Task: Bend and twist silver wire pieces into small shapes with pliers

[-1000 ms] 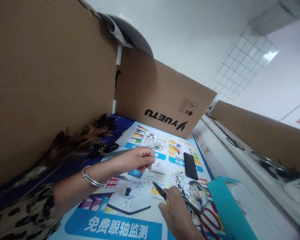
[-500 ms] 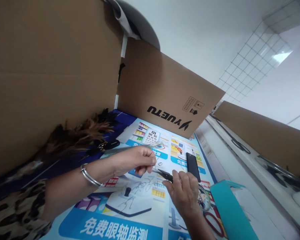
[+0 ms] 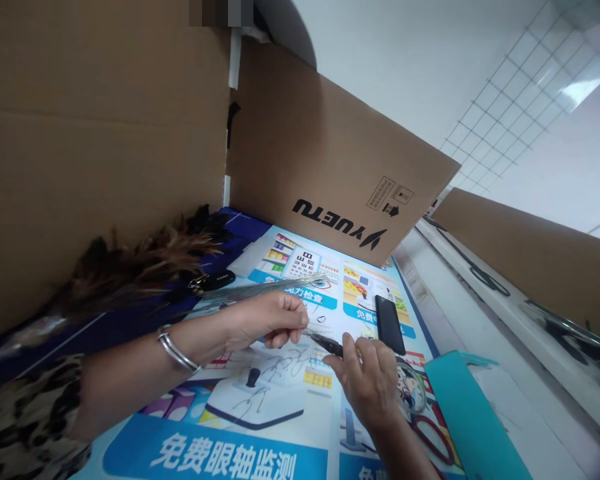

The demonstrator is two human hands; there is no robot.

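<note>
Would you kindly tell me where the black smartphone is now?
The black smartphone lies right of centre in the head view, on the printed sheet, between the right hand and the YUETU-printed cardboard.

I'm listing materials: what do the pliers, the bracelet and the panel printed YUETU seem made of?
Pliers: probably dark-finished metal, from the slim, pointed tip. Bracelet: likely polished silvery metal, given its bright highlights. Panel: apparently matte cardboard, judging by its dull brown face.

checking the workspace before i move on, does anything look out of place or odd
The YUETU lettering on the cardboard panel is upside down, as if the panel stands inverted. Thin wire-like pieces lie scattered on the printed sheet, looking untidy. I see no clear spill.
</note>
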